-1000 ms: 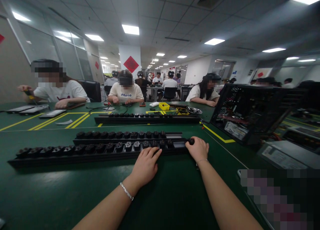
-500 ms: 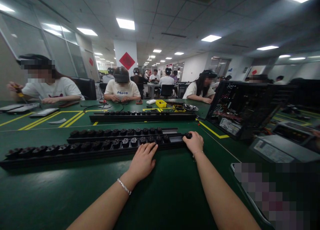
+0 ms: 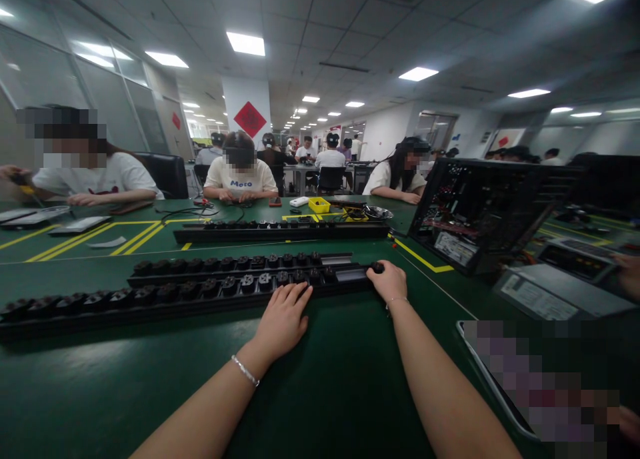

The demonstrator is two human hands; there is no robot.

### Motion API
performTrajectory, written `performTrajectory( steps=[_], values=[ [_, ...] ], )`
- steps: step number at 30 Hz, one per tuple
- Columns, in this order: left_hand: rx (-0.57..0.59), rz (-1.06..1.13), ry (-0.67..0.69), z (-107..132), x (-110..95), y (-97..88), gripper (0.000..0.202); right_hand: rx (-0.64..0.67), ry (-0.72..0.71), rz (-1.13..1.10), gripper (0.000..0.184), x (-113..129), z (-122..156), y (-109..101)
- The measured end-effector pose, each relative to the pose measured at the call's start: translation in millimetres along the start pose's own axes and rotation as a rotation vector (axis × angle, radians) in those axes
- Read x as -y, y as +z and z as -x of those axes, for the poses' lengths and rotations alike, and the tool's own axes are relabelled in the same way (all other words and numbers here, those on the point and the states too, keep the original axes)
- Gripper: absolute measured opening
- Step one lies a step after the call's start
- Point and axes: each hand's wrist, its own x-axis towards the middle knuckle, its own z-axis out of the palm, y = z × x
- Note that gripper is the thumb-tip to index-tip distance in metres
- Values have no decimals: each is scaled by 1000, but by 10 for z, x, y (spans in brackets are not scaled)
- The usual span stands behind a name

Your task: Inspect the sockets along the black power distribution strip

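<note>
A long black power track (image 3: pixel 150 314) lies across the table in front of me, carrying a row of round black socket modules (image 3: pixel 229 286). My left hand (image 3: pixel 283 318) rests on its near edge, fingers stretched out and holding nothing. At the track's right end, my right hand (image 3: pixel 391 282) is closed around a black socket module (image 3: pixel 378 267), most of which the fingers cover. A bare stretch of track lies between that module and the row. Just behind is a second track (image 3: pixel 343 258) with a similar row of modules.
Farther back lies a third black track (image 3: pixel 290 234). An open computer case (image 3: pixel 455 246) and a grey power supply unit (image 3: pixel 545 299) stand to the right. A yellow bin (image 3: pixel 319 205) sits at the back. Co-workers sit across the green table (image 3: pixel 345 379); another person's hand (image 3: pixel 629 422) shows lower right.
The view has shifted slightly. Both my hands stay in nearly the same places on the track. Another person's hand has come into view at the lower right edge.
</note>
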Motion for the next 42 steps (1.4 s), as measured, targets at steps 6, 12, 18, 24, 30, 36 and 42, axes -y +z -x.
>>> performTrajectory(
  steps=[6, 12, 18, 24, 30, 36, 42],
  values=[
    [-14, -5, 7, -2, -7, -1, 57, -32, -4, -7, 44, -28, -26, 14],
    [-22, -18, 10, -9, -11, 8, 58, -61, -22, -12, 42, -52, -51, 46],
    [-25, -15, 19, -7, 2, 22, 57, -32, 37, -36, 44, -80, -70, 46],
    [-19, -6, 9, -10, -5, 7, 58, -14, 70, -61, 45, -88, -80, 36],
    [-7, -1, 3, -10, -6, -2, 58, -11, 109, -137, 44, -100, -76, 6],
    [0, 5, 4, -13, -12, -15, 58, -40, 142, -184, 45, -140, -84, 1],
    [6, 0, 1, -13, -18, -17, 57, -108, 148, -200, 48, -189, -123, 41]
  ],
)
